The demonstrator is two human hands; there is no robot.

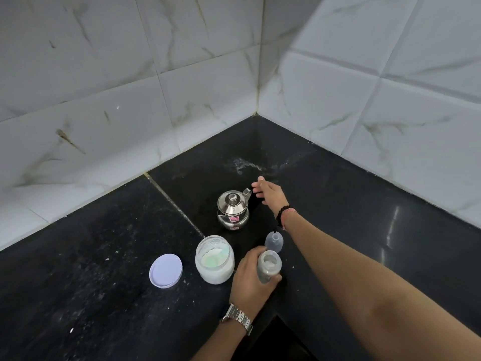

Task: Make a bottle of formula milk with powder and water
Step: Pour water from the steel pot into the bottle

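Observation:
My left hand [251, 276] is wrapped around an open baby bottle [269, 265] standing on the black counter, with white powder visible inside. My right hand [268, 192] is stretched out with fingers apart beside the handle of a small lidded steel kettle [233, 211], holding nothing. An open jar of white powder [214, 259] stands just left of the bottle. The bottle's clear teat cap [273, 241] rests on the counter behind the bottle.
The jar's pale lilac lid [165, 270] lies upside down to the left. The black stone counter [104, 256] runs into a corner of white marble-patterned tiled walls [182, 74]. Spilled powder specks dot the counter, with a smear near the corner.

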